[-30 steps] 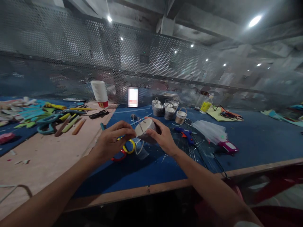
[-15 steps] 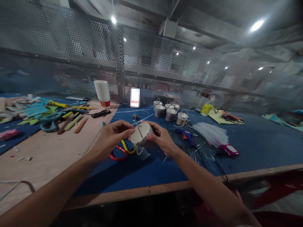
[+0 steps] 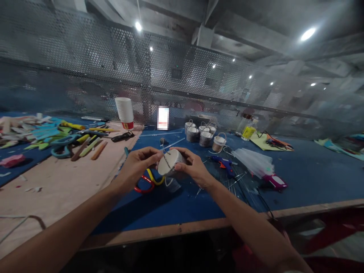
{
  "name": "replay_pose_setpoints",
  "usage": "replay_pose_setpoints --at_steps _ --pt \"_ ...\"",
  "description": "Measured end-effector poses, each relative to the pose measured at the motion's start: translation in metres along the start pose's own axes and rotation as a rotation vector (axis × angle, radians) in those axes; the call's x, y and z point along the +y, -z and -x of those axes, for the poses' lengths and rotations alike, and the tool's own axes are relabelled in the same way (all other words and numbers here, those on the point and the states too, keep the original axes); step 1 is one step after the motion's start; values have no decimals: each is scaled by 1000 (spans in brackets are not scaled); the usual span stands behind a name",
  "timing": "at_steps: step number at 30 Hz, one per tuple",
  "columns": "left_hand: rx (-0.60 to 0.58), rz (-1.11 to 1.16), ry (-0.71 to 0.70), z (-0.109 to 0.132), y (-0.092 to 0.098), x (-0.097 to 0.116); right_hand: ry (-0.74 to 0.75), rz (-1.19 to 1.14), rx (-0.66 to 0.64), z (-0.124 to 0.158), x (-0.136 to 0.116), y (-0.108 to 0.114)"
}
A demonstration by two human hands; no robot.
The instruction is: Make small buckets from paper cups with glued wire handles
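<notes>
A small white paper cup with a thin grey twisted cord across its mouth is tilted toward me between my hands. My right hand is closed round its right side, thumb at the rim. At the left rim my left hand pinches the cup, close to the cord's end. Under my left hand lie scissors with red and yellow handles, partly hidden. Behind the cup stand several small cord-wrapped baskets with loop handles. A blue glue gun lies to the right.
A stack of paper cups stands at the back left, near blue-handled scissors and coloured sticks. Rightward are a clear plastic bag, a magenta-handled tool and a bottle with a yellow label. A mesh partition rises behind.
The cup has tipped a little more toward me, showing more of its mouth. Both hands keep their hold, and the view has shifted slightly.
</notes>
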State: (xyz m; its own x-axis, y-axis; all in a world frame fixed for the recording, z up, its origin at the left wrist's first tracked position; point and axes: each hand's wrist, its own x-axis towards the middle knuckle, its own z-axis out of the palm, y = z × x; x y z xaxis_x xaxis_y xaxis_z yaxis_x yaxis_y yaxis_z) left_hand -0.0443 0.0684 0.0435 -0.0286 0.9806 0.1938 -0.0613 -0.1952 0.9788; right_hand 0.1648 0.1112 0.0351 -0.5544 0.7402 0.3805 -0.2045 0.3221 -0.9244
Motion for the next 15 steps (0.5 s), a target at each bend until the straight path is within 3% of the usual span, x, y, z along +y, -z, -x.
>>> replay_pose_setpoints --at_steps 11,15 --pt "43 -138 24 0 -7 9 -30 33 -31 2 2 -1" --pt "119 -276 -59 3 -9 8 -18 61 -12 1 1 -5"
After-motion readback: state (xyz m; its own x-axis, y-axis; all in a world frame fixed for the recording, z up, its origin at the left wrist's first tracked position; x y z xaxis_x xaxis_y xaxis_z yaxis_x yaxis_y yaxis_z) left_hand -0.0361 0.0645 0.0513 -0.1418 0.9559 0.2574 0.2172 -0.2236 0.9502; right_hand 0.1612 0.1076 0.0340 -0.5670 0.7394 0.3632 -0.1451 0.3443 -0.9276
